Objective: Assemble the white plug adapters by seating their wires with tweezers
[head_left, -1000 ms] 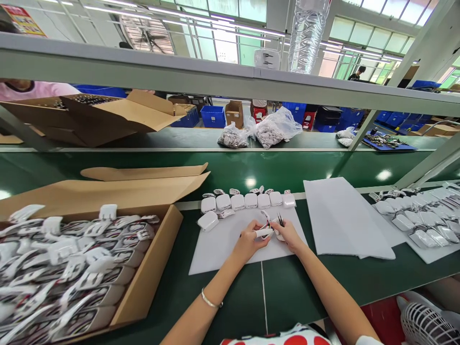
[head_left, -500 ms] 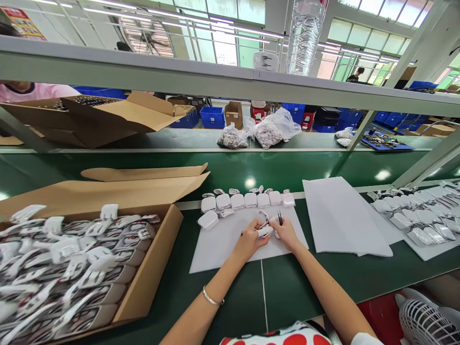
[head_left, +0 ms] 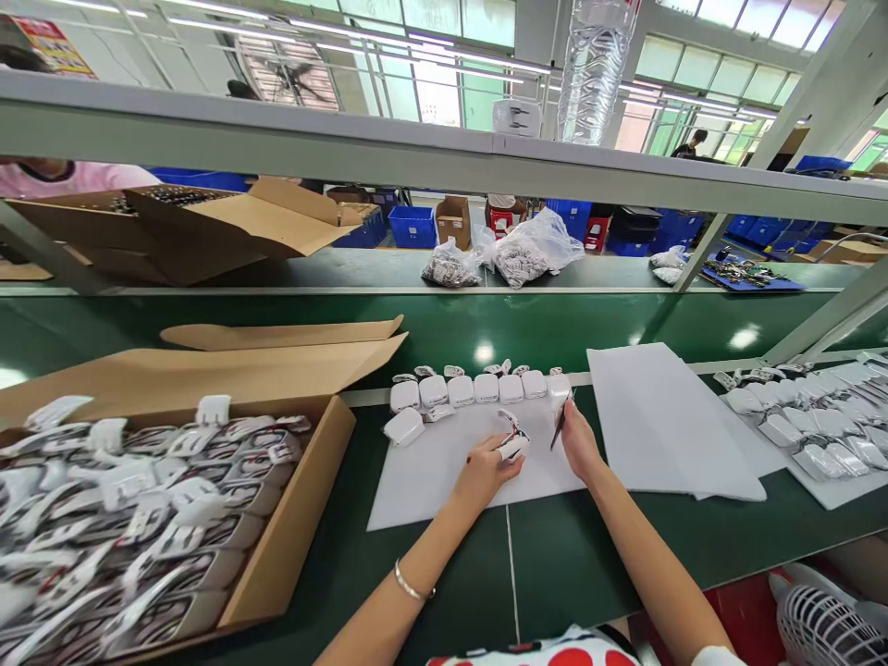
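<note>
My left hand (head_left: 484, 474) is closed around a small white plastic housing (head_left: 514, 449) with thin wires and a strap-like white part sticking up from it. Dark tweezers (head_left: 558, 429) point downward in my right hand (head_left: 580, 442), whose fingers are at the right-hand end of a row of square white housings (head_left: 486, 388). Whether those fingers touch the last housing I cannot tell. A tilted white housing (head_left: 403, 427) lies in front of the row's left end. All of these are on or above a white foam sheet (head_left: 416, 490).
On the left stands an open cardboard box (head_left: 319, 481) full of white wired parts. Stacked foam sheets (head_left: 666, 425) lie to the right, with more white housings (head_left: 805, 421) beyond. A shelf rail (head_left: 416, 148) crosses above, carrying a water bottle (head_left: 597, 74). Plastic bags (head_left: 527, 254) lie behind.
My right hand has moved away from the housing in my left hand, up and right to the row's end, and the tweezers now point down. My left hand stays nearly in place.
</note>
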### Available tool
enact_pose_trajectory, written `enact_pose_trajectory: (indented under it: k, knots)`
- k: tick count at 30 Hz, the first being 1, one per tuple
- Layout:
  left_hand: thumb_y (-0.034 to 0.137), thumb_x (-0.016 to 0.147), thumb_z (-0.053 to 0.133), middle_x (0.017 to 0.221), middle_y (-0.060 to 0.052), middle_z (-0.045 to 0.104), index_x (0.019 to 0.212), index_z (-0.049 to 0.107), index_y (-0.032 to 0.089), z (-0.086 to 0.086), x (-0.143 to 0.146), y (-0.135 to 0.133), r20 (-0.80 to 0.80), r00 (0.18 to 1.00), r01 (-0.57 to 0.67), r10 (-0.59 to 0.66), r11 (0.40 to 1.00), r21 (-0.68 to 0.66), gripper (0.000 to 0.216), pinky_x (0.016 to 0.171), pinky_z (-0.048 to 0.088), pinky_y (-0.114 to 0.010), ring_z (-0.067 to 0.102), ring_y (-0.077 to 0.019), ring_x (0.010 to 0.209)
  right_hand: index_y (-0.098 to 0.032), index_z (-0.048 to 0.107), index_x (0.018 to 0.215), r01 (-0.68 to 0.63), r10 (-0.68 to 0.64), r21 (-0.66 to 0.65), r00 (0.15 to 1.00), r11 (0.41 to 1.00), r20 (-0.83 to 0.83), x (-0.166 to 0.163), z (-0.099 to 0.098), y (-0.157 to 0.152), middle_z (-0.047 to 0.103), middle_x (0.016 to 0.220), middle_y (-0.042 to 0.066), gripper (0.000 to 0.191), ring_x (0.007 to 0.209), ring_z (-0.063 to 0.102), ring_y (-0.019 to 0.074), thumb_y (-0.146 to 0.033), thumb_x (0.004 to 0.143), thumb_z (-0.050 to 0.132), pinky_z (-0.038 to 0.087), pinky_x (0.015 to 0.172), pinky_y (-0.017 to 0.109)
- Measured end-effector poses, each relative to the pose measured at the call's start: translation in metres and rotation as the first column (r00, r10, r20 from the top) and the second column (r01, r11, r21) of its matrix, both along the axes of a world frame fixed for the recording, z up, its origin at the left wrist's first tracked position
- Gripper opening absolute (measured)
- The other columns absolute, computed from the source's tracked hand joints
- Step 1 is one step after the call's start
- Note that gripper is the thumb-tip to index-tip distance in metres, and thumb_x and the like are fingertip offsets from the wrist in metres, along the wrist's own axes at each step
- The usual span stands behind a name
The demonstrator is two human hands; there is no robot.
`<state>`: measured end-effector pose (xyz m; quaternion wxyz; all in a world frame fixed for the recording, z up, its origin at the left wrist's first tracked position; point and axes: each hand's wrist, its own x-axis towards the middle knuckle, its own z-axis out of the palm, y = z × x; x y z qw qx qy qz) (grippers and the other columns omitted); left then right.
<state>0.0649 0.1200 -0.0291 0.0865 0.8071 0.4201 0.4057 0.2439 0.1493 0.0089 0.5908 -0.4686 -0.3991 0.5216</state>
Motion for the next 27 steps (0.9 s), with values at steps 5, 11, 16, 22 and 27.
enact_pose_trajectory:
  k: [5,11,16,22,27]
  knots:
    - [0.019,0.079,0.06,0.093,-0.005,0.068,0.095,0.066,0.019,-0.001,0.002,0.0,0.009,1.0,-0.002,0.002,1.0,0.003,0.016,0.074,0.054,-0.032,0.062,-0.0199,0.084,-0.018,0.061,0.08,-0.076,0.064,0.063,0.982,0.995,0.176,0.005,0.015,0.002,0.054,0.059,-0.002,0.038,0.048,0.046,0.0108,-0.055,0.074,0.064,0.037,0.045,0.023]
    - [0.018,0.077,0.063,0.091,-0.004,0.069,0.096,0.066,0.019,-0.001,0.003,0.0,0.038,0.999,0.001,-0.003,0.999,0.041,0.019,0.068,0.054,-0.03,0.062,-0.0185,0.078,-0.016,0.065,0.072,-0.09,-0.001,0.212,0.919,0.973,0.395,-0.004,0.026,-0.005,0.057,0.055,-0.001,0.032,0.046,0.049,0.0123,-0.047,0.077,0.064,0.039,0.044,0.024]
    - [0.018,0.077,0.064,0.091,-0.004,0.069,0.094,0.066,0.018,-0.001,0.004,0.0,0.038,0.999,-0.002,0.0,0.999,0.047,0.017,0.068,0.054,-0.031,0.061,-0.0186,0.078,-0.017,0.067,0.069,-0.075,-0.133,0.376,0.856,0.924,0.499,-0.01,0.023,-0.009,0.06,0.062,0.002,0.028,0.055,0.052,0.0135,-0.043,0.079,0.063,0.04,0.049,0.024]
    - [0.017,0.078,0.063,0.09,-0.004,0.069,0.092,0.066,0.018,0.002,0.003,-0.001,0.034,0.999,-0.001,0.0,1.0,0.024,0.015,0.067,0.054,-0.031,0.06,-0.0182,0.076,-0.017,0.053,0.058,-0.005,-0.29,0.499,0.809,0.866,0.511,-0.016,0.012,-0.008,0.049,0.052,-0.002,0.038,0.045,0.047,0.0106,-0.04,0.088,0.051,0.037,0.044,0.022]
    - [0.016,0.079,0.06,0.093,-0.005,0.068,0.091,0.066,0.017,0.004,0.003,-0.002,0.035,0.999,-0.002,0.001,1.0,0.024,0.013,0.068,0.054,-0.031,0.061,-0.0184,0.078,-0.018,0.052,0.058,0.01,-0.415,0.603,0.734,0.798,0.537,-0.021,0.009,-0.012,0.05,0.052,-0.001,0.036,0.045,0.048,0.0105,-0.033,0.09,0.049,0.034,0.042,0.021]
